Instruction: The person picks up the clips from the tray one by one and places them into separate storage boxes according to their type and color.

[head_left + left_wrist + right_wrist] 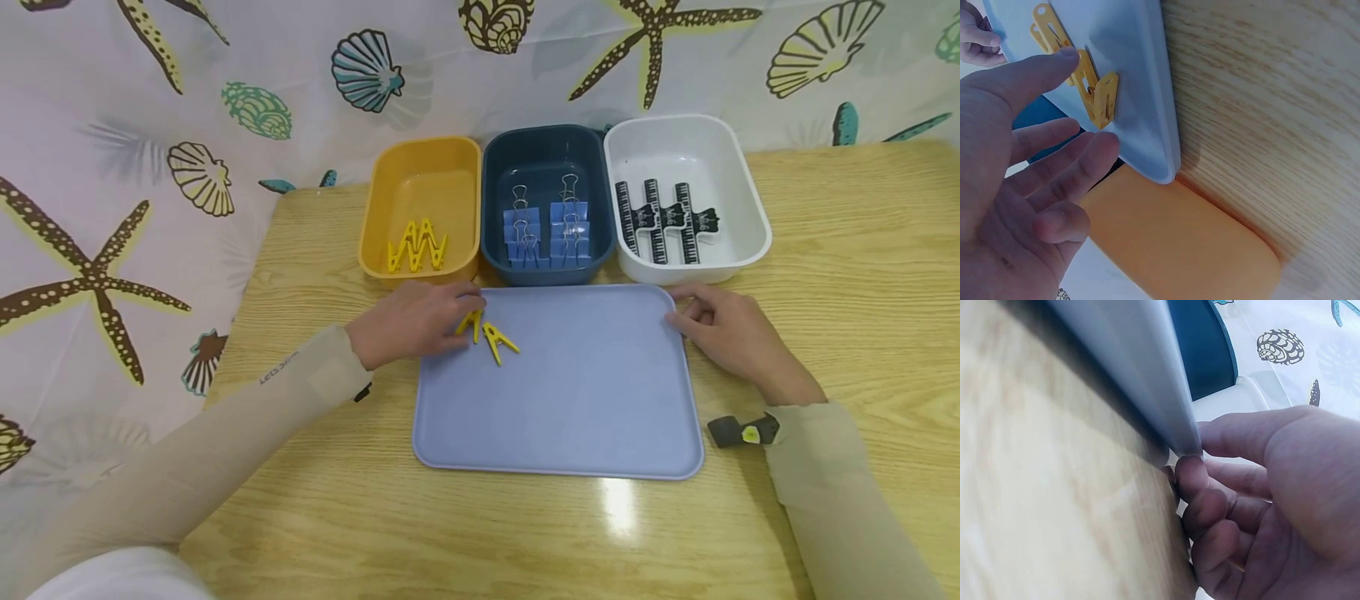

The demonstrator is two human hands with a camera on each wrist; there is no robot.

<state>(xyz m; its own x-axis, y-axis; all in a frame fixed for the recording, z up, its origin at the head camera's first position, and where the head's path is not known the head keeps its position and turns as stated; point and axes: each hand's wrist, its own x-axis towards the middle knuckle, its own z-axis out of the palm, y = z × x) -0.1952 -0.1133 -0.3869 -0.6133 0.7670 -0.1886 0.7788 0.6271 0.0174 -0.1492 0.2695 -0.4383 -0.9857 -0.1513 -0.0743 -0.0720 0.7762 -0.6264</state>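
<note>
A blue-grey tray [570, 400] lies on the wooden table. Two yellow clothespins [498, 340] rest near its upper left corner. My left hand [420, 321] reaches over that corner, its fingers beside the left clothespin [471, 323]. In the left wrist view, the thumb [1063, 62] overlaps the clothespins, while the other fingers stay loosely bent and apart from it. At the upper right corner, my right hand [731, 329] pinches the tray's rim. The right wrist view has the thumb on one side of the rim [1169, 381] and the curled index finger against the other.
Three bins stand behind the tray: a yellow one [420, 179] with several yellow clothespins, a dark blue one [542, 146] with blue binder clips, and a white one [720, 150] with black piano-key clips. A patterned cloth [300, 50] hangs behind the wooden table [322, 500].
</note>
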